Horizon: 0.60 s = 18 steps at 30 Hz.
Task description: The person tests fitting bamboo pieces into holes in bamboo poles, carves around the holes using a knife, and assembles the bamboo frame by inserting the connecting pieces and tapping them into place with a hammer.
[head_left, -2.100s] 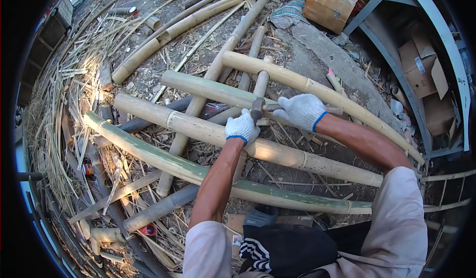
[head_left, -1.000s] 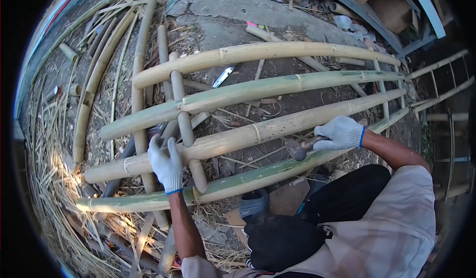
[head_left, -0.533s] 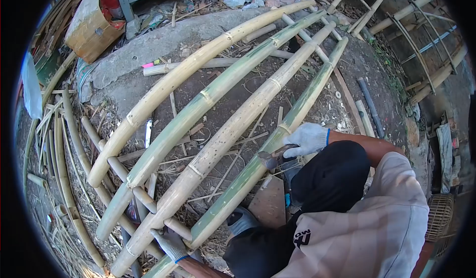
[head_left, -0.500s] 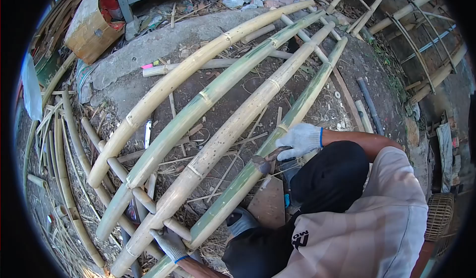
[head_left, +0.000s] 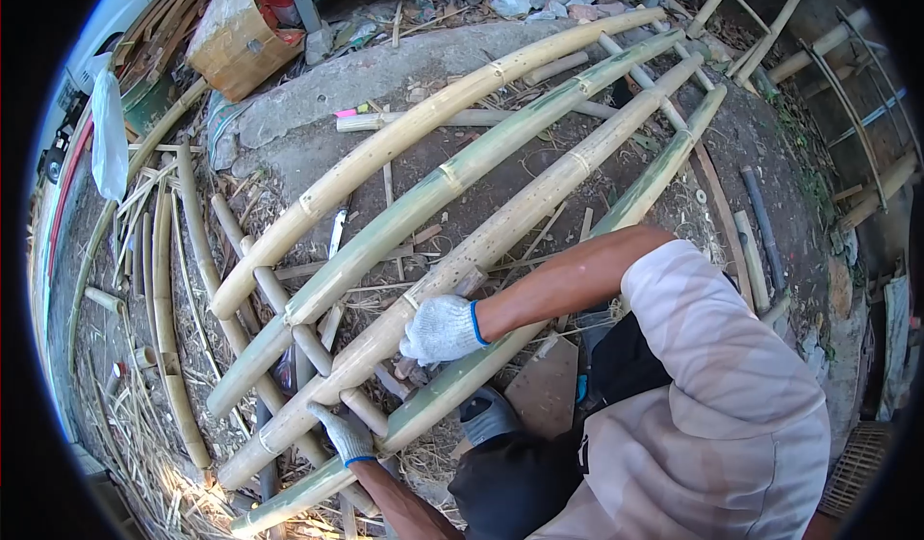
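Note:
Several long bamboo poles lie side by side, crossed by short round pieces. My left hand (head_left: pixel 345 434) grips the lower part of the spotted bamboo pole (head_left: pixel 481 244), beside a short crosspiece (head_left: pixel 365 411); some of its fingers are hidden by the pole. Above that pole, my right hand (head_left: pixel 443 330) is closed around a hammer (head_left: pixel 411 371), whose head is partly hidden beneath the glove. A greener pole (head_left: pixel 443 403) runs below both hands. Both hands wear white gloves with blue cuffs.
A cardboard box (head_left: pixel 243 44) stands at the upper left near a hanging plastic bag (head_left: pixel 109 141). Bamboo strips (head_left: pixel 144 434) litter the left ground. A flat board (head_left: pixel 544 391) lies by my foot, and a ladder-like frame (head_left: pixel 760 20) is at the upper right.
My right hand has swung left with the hammer, from beside the green pole to the spotted pole. The left hand keeps its place by the crosspiece. The view has shifted slightly left.

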{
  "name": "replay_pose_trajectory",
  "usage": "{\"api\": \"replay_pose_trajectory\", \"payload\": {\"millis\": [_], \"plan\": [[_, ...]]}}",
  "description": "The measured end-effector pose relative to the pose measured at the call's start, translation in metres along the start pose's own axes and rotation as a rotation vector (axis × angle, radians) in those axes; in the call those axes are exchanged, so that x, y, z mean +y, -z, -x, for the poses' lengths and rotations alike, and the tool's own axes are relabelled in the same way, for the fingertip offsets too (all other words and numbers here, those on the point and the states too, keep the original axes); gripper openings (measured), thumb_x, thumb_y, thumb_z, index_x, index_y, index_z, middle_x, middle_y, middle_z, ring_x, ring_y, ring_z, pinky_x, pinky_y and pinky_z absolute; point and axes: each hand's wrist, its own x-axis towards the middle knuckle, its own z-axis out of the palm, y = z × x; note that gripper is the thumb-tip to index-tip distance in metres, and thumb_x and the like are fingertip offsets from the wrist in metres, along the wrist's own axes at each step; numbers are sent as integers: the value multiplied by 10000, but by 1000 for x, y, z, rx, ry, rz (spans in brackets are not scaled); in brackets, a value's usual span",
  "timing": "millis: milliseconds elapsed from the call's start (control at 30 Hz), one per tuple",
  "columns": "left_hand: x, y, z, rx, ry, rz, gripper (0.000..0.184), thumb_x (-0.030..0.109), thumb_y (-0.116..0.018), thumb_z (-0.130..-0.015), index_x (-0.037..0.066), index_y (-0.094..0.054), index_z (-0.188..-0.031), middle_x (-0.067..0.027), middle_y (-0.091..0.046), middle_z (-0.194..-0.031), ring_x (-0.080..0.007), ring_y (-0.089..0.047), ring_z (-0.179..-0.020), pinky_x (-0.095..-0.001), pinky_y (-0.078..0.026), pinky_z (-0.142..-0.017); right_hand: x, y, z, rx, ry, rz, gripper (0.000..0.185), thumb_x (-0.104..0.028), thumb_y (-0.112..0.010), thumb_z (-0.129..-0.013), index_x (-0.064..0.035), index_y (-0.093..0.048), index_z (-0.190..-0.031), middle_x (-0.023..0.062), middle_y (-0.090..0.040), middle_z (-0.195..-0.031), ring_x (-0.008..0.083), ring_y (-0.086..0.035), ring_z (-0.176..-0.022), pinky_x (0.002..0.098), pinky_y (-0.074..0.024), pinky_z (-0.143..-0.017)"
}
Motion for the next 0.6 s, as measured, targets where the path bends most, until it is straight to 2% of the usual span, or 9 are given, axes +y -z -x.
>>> {"api": "replay_pose_trajectory", "payload": {"millis": [33,67,200,233,467,500,533,567,600], "plan": [[-2,11,-9,-47,5,27,1061,885,-435,-1023,30,-460,-1652,-190,-520,-1648,-317,-512,-1485,-443,-338,-1308,-4,1,-1,1,21,32,255,-306,-719,-932,-51,-704,-919,207,-698,-725,396,-753,-653,552,-566,-529],[-3,2,-9,8,-40,-7,1069,910,-330,-1029,44,-479,-1638,-196,-559,-1601,-345,-546,-1444,-463,-414,-1257,-4,6,0,-3,48,67,257,-302,-719,-933,-46,-705,-918,210,-697,-716,397,-752,-650,554,-563,-529],[-5,9,-14,6,-59,-126,1108,935,-314,-1011,38,-471,-1641,-197,-555,-1600,-339,-547,-1439,-451,-404,-1268,-2,-1,-7,43,-72,17,285,-326,-735,-944,-42,-707,-926,197,-694,-709,399,-754,-662,559,-565,-541],[-6,6,-13,36,-99,-95,1083,892,-387,-1031,-7,-491,-1625,-200,-558,-1607,-327,-560,-1434,-465,-394,-1280,-3,-8,-7,69,-65,50,307,-355,-747,-943,-50,-709,-942,188,-705,-730,403,-754,-669,558,-567,-544],[-3,-14,-3,85,-47,-46,1101,907,-351,-1026,-5,-496,-1626,-213,-583,-1592,-340,-603,-1413,-465,-484,-1214,-13,0,-12,-7,46,38,311,-351,-766,-908,-51,-687,-936,187,-706,-741,402,-772,-708,549,-593,-571],[-3,-2,-9,88,48,-40,1083,890,-342,-1041,-15,-504,-1613,-213,-605,-1567,-335,-610,-1409,-456,-493,-1206,-14,-10,-17,18,13,86,319,-362,-759,-927,-52,-685,-952,184,-710,-754,397,-776,-716,542,-600,-581],[-9,1,-14,56,-13,-27,1031,843,-341,-1077,-26,-509,-1605,-196,-613,-1561,-306,-612,-1396,-434,-469,-1220,-8,-14,-16,47,-11,136,328,-372,-752,-947,-53,-683,-969,181,-714,-766,392,-779,-724,534,-607,-590],[-2,-34,10,188,-157,-117,960,786,-360,-1111,-15,-492,-1623,-174,-617,-1558,-280,-608,-1389,-423,-448,-1231,-16,1,-12,50,-43,57,313,-346,-729,-966,-34,-733,-978,206,-766,-830,385,-798,-760,543,-629,-643],[-6,-27,8,162,-227,-147,908,742,-387,-1131,-7,-473,-1637,-162,-630,-1536,-266,-608,-1377,-420,-443,-1229,-19,17,-13,-82,-3,45,343,-377,-718,-998,-35,-715,-1021,205,-763,-859,386,-801,-785,533,-633,-650]]}}
